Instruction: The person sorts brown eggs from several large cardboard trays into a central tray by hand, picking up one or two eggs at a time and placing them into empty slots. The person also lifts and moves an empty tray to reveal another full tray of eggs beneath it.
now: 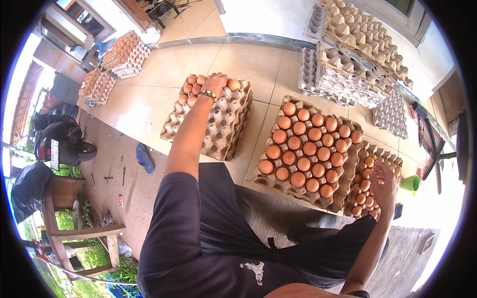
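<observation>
My left hand (215, 85) reaches over a stack of pulp egg trays (223, 123) on the left. Its fingers point down among the brown eggs (192, 100) in the far rows; whether they grip one is hidden by the hand. Nearer cups of that tray hold no eggs. My right hand (384, 183), fingers apart, hovers over an egg-filled tray (350, 212) at the far right, close to its eggs (365, 185). Between the two hands stands another pulp tray (275, 182), with rows of brown eggs (309, 149) across it.
Stacked pulp trays (346, 78) lean by the wall at the back right. More egg stacks (126, 56) stand far left on the tiled ledge (261, 111). A green cup (410, 183) sits beyond my right hand. Below the ledge are a blue sandal (144, 158) and a motorbike (61, 139).
</observation>
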{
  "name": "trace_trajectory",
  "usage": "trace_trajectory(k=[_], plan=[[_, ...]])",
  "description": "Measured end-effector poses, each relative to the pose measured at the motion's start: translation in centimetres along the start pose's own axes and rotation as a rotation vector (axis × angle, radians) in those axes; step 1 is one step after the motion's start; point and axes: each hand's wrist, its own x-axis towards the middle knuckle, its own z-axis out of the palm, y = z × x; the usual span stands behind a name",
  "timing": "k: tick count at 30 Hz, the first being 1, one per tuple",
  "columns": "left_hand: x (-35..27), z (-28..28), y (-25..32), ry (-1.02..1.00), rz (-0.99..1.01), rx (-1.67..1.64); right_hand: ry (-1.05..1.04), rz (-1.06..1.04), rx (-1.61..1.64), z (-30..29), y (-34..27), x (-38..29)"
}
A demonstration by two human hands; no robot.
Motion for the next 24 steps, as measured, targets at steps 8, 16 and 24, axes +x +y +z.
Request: trace_trajectory(k=[8,16,24], plan=[[-8.1,-8.9,8.4,0.083,0.130,-0.895,-0.071,-0.155,0.478,2.6,-4.6,-0.9],[-18.2,-16.4,25.0,-0.299,0.908,-0.848,-0.769,-0.146,1.069,8.7,-11.4,-6.9],[-15.0,-12.9,20.9,0.327,0.726,-0.635,-0.632,0.249,1.018,7.7,-9.1,-5.5]])
